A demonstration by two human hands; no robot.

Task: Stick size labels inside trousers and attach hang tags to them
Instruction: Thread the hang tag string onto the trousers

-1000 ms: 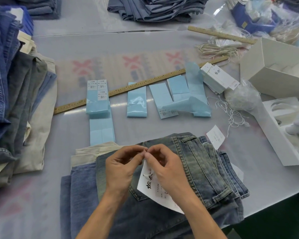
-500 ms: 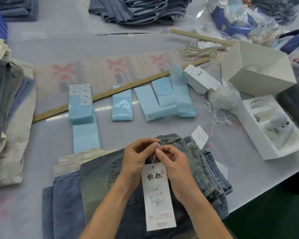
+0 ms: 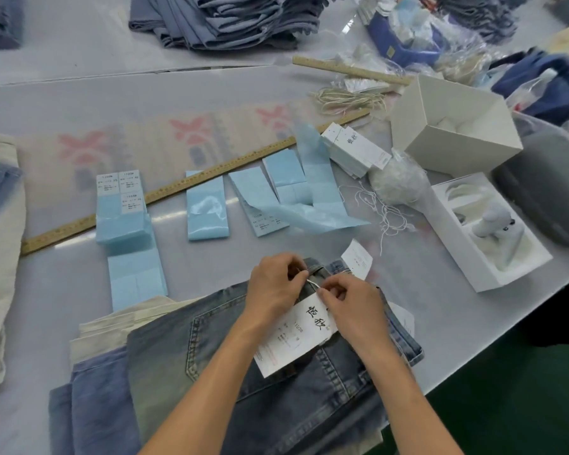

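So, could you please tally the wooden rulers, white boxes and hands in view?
Wooden rulers: 2
White boxes: 2
Hands: 2, the left hand and right hand, both pinching the tag string
Total: 6

Faded denim jeans [image 3: 243, 372], matt white paper tag [image 3: 293, 336], glossy blue label sheets [image 3: 207, 205], wooden ruler [image 3: 191, 183], smooth desk [image 3: 79, 103], white card box [image 3: 454, 126]

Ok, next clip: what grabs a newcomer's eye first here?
The two hands meeting at the near edge: left hand and right hand pinch a thin string over a white hang tag on the folded jeans. Behind them, blue label sheets line a long wooden ruler.
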